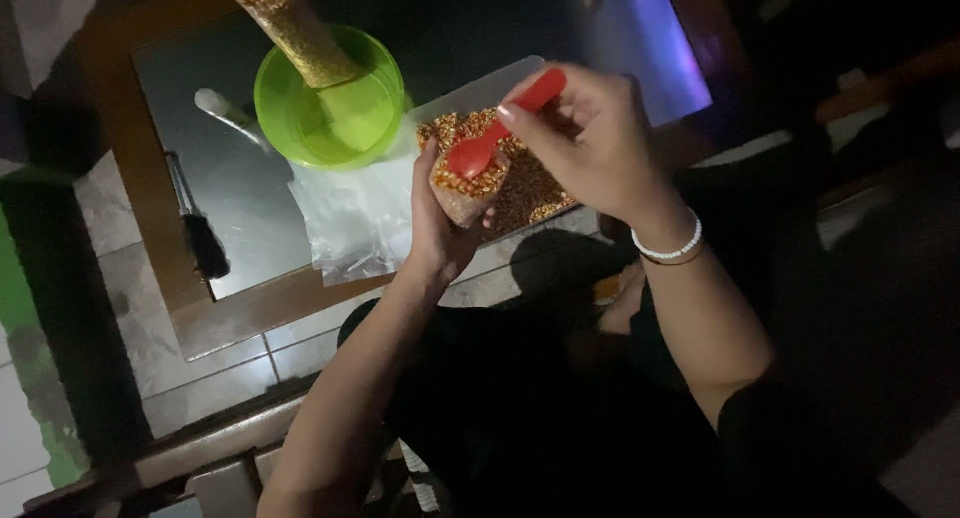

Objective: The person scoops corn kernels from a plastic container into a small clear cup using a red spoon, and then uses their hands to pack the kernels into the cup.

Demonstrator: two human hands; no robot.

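Right hand [590,143] pinches red plastic spoon [500,128], bowl at mouth of small clear plastic bag of orange-brown grains [468,190], gripped upright by left hand [440,228]. Behind: grain-filled tray [530,183], empty clear bags [350,218], green round bowl [330,98] holding tall filled packet [290,28].

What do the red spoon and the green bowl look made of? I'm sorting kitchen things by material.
The red spoon, held in the right hand, looks like moulded plastic: uniform bright colour, smooth slightly glossy surface. The green bowl also looks plastic: translucent lime wall, thin rim, soft sheen. Dim light leaves both uncertain.
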